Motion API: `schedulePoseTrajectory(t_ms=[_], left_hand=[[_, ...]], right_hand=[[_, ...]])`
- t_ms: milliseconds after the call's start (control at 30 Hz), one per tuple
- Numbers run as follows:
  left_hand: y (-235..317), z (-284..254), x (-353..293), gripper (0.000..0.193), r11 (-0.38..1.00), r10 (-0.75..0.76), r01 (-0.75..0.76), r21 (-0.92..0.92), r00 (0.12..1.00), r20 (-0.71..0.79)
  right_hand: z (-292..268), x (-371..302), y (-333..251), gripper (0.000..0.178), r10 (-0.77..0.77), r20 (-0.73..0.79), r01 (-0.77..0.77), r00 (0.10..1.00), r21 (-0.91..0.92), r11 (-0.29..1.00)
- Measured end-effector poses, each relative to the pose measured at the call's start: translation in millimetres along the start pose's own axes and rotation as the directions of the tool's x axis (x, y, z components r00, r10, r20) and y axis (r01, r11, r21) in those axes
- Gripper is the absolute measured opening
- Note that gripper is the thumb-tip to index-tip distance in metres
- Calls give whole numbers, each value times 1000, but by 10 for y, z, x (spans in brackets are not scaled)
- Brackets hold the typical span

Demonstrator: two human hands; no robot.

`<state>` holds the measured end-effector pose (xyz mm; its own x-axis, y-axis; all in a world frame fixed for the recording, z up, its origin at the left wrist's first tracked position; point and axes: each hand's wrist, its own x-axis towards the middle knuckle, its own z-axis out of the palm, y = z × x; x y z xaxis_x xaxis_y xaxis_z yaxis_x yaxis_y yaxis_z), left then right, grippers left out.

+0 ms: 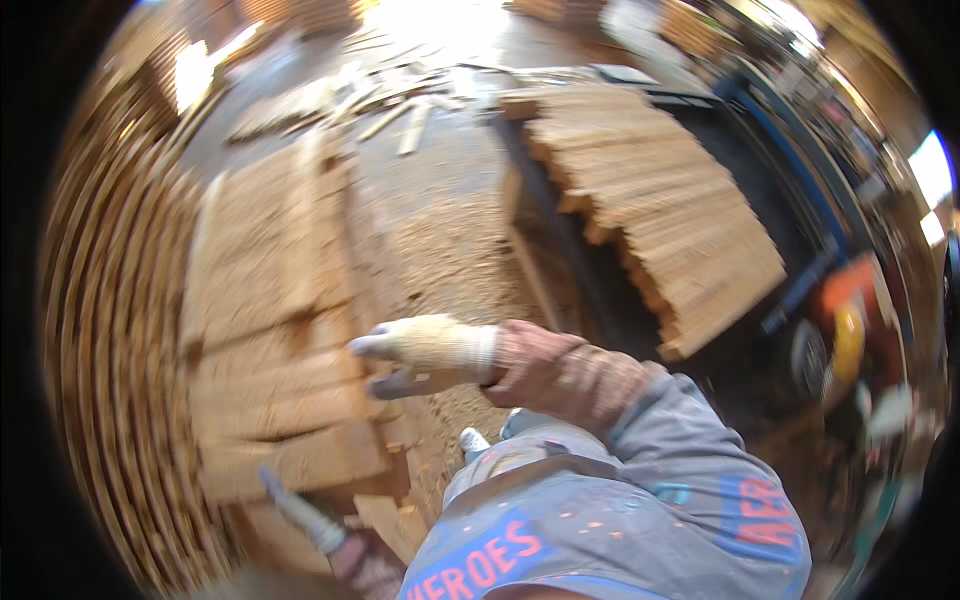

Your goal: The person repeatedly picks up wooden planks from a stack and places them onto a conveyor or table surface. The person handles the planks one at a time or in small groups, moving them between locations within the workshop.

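Note:
My right hand (425, 352), in a pale knitted glove with grey fingertips, is held out toward the left. Its thumb and fingers are apart with nothing between them, by the right edge of a stack of wooden boards (270, 250). My left hand (305, 515), also gloved, is low on the left, beside the near board (300, 462) of that stack. Its fingers look stretched out and reach over the board's near edge; motion blurs them, and whether they touch the wood is unclear. Loose wood pieces (385, 520) lie between my left arm and my body.
Tall layered rows of timber (120, 330) stand at the far left. Right of me, planks (660, 200) lie side by side on a dark metal table (550, 190). Sawdust (455, 240) and offcuts (400, 100) cover the floor ahead. An orange and yellow machine (848, 320) stands at right.

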<state>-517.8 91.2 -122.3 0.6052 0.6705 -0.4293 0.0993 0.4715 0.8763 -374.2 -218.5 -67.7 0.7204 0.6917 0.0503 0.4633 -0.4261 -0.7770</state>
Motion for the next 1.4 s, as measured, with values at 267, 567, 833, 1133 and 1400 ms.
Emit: schedulePoseTrajectory(t_ms=[267,567,833,1133,1400], left_hand=[[-552,2046,-853,62,992,122,-96,-76,710,694],[-1755,4368,-3070,75,950,-305,-154,271,-273,913],[-2557,4831,-3477,64,788,-599,-357,503,-634,489],[-2500,6597,-2227,55,722,-691,-519,457,-583,427],[-3056,10290,70,27,646,-192,-754,-117,-308,932]], right_hand=[[-819,-913,739,123,112,364,-370,924,787,494],[-1204,-3417,-43,120,556,-737,510,384,671,538],[-535,-5291,789,133,459,-694,-100,-555,603,791],[-568,-4913,1652,57,631,-321,58,-707,862,504],[-903,-4645,1276,27,400,-300,-144,-866,916,375]])
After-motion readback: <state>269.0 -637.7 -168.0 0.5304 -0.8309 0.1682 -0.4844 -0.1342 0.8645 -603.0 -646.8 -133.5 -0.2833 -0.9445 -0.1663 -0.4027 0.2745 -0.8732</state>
